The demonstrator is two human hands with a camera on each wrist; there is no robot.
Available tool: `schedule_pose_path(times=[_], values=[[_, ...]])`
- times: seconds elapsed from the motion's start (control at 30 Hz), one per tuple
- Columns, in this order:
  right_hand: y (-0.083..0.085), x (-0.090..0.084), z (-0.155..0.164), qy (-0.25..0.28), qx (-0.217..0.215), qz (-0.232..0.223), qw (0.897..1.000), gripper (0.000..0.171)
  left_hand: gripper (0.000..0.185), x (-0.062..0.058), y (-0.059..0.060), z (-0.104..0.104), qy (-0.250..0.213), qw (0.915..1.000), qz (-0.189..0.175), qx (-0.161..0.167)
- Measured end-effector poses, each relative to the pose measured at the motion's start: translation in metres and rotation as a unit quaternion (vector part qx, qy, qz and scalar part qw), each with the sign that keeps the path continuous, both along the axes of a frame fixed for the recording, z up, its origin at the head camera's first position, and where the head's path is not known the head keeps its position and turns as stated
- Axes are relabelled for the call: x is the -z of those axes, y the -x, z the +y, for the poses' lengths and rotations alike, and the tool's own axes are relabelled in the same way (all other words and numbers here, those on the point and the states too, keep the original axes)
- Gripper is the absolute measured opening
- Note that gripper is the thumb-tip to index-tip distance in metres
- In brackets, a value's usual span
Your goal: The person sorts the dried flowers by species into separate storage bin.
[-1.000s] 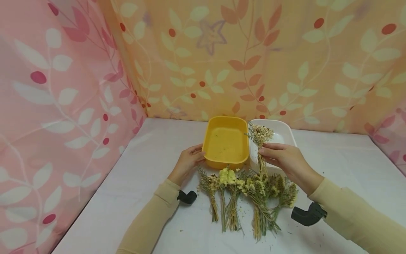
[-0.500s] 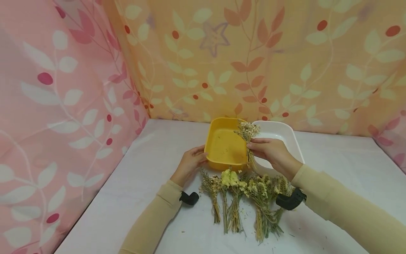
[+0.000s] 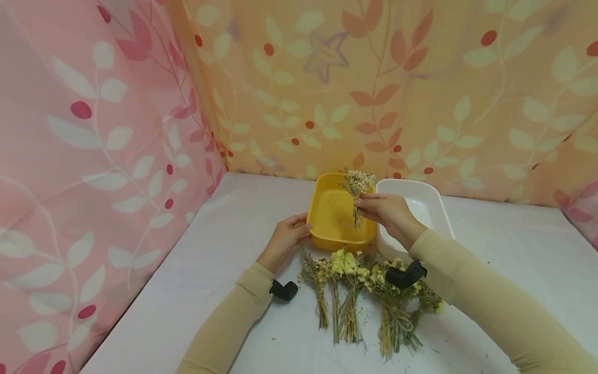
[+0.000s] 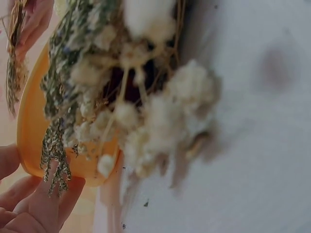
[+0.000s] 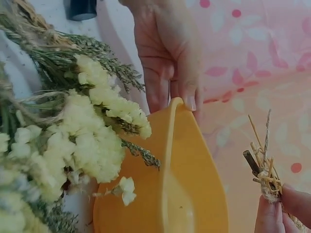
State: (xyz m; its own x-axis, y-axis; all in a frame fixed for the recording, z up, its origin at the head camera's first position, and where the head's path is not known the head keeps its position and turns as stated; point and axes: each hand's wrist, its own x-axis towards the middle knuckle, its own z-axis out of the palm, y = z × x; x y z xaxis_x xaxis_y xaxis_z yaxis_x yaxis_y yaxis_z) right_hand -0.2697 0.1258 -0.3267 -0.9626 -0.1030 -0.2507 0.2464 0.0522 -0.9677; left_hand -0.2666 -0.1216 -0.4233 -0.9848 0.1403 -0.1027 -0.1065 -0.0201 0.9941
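My right hand (image 3: 391,215) pinches a small dried flower bunch (image 3: 358,183) by its stems, over the yellow plastic basin (image 3: 343,244). The bunch is upright, with pale cream heads at the top and stems pointing down. In the right wrist view, twine-tied stem ends (image 5: 268,179) poke out past my right fingertips. My left hand (image 3: 284,241) grips the basin's left rim; the right wrist view shows its thumb at the rim and fingers along the outer wall. Small dark bits lie on the basin floor.
Several tied bunches of dried flowers (image 3: 345,265) lie in a row in front of the basins, heads toward them. A white plastic basin (image 3: 427,205) stands just right of the yellow one. Floral cloth (image 3: 280,104) walls the table behind and left.
My right hand has carried the flower bunch leftward, from over the white basin to over the yellow one. My left hand keeps its grip on the rim. The head view has shifted slightly.
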Motion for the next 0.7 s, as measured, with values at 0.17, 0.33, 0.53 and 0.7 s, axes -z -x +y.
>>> schedule_pose_path(times=[0.17, 0.33, 0.53, 0.7], values=[[0.008, 0.006, -0.009, 0.006, 0.003, -0.016, 1.000, 0.052, 0.045, 0.000, 0.002, 0.001, 0.003, 1.0000, -0.003, -0.006], [0.016, 0.012, -0.017, 0.034, 0.016, -0.035, 0.999, 0.052, 0.045, 0.003, 0.003, 0.002, -0.002, 1.0000, -0.001, -0.002], [0.029, 0.019, -0.026, 0.065, 0.031, -0.047, 0.996, 0.052, 0.044, 0.003, 0.004, 0.002, -0.005, 1.0000, -0.002, -0.007], [0.037, 0.031, -0.034, 0.070, 0.041, -0.051, 0.995, 0.052, 0.044, 0.003, 0.004, 0.002, 0.003, 0.9999, -0.005, -0.011]])
